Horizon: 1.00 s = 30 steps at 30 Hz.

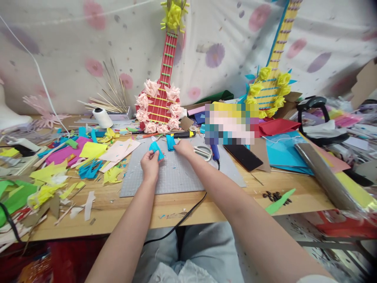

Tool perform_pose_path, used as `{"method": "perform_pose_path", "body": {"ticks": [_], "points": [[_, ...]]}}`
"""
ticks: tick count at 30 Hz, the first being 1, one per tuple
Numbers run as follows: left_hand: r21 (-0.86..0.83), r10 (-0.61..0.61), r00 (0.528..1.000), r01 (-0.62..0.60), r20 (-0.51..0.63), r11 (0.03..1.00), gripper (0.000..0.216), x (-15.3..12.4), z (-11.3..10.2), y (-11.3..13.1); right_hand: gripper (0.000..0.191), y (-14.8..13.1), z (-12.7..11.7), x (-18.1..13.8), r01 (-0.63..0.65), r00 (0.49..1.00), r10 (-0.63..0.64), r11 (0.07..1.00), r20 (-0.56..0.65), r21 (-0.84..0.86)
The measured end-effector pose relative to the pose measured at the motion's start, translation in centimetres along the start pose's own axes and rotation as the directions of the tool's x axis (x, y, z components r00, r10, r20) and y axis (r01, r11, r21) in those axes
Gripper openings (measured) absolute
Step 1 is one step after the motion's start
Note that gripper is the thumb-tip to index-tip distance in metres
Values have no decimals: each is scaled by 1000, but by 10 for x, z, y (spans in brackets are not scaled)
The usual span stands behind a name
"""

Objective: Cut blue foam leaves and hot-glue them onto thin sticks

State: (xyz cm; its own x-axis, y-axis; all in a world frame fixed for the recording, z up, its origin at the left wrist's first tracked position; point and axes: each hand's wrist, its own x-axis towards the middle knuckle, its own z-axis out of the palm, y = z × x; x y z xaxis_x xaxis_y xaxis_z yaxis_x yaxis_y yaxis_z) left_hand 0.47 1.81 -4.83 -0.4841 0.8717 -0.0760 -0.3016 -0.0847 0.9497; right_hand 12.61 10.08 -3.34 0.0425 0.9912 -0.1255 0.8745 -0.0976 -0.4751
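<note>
In the head view, my left hand [150,164] pinches a small folded piece of blue crepe paper [154,147] above the grey cutting mat [173,181]. Just right of it, the fingers of my right hand [183,148] close on the edge of a second blue crepe paper piece [170,142]. A black and yellow utility knife [185,134] lies right behind that hand. Scissors [203,151] and a blue glue gun [215,151] rest on the mat to its right. My right fingertips are partly hidden.
Coloured paper scraps [88,151] crowd the left side. A red paper guitar [160,104] with pink flowers stands behind the mat, a yellow one [266,92] farther right. A black phone [244,156], blue sheets [287,151] and a glue gun cord [191,212] lie around.
</note>
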Motion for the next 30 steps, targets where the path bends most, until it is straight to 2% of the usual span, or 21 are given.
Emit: {"method": "perform_pose_path", "body": {"ticks": [5,8,12,16,18,20,21,23,25,27,30], "points": [[-8,5,1000,-5,23,1000,15,0,0,0,27,2,-10,-6,7,995,-13,998,-94,-61],[-13,0,1000,1,14,1000,17,2,0,-3,27,6,-14,-10,87,990,-103,984,-100,-154],[1,14,1000,-14,13,1000,18,4,-1,-7,24,12,-20,-13,247,955,-273,947,-114,-204],[10,24,999,-25,27,1000,17,3,-1,-7,18,20,-30,-11,255,928,-302,942,-217,-217],[9,23,999,-23,31,1000,15,3,-1,-6,16,24,-34,-11,248,915,-276,960,-295,-129],[10,19,999,-19,33,1000,14,2,-1,-5,17,26,-35,-15,259,921,-216,961,-325,95],[13,15,999,-16,38,1000,14,2,0,-5,18,26,-33,-19,268,936,-189,930,-298,250],[20,6,999,-8,53,1000,15,1,0,-5,21,25,-24,-30,255,967,-193,789,-169,559],[29,-1,999,-1,54,1000,15,1,0,-6,24,21,-9,-44,205,961,-276,631,-31,749],[40,-6,998,3,66,999,15,0,1,-7,24,16,8,-55,170,947,-319,579,29,798],[25,-27,994,25,105,999,15,-3,3,-8,20,10,26,-61,190,958,-287,577,-21,794]]}}
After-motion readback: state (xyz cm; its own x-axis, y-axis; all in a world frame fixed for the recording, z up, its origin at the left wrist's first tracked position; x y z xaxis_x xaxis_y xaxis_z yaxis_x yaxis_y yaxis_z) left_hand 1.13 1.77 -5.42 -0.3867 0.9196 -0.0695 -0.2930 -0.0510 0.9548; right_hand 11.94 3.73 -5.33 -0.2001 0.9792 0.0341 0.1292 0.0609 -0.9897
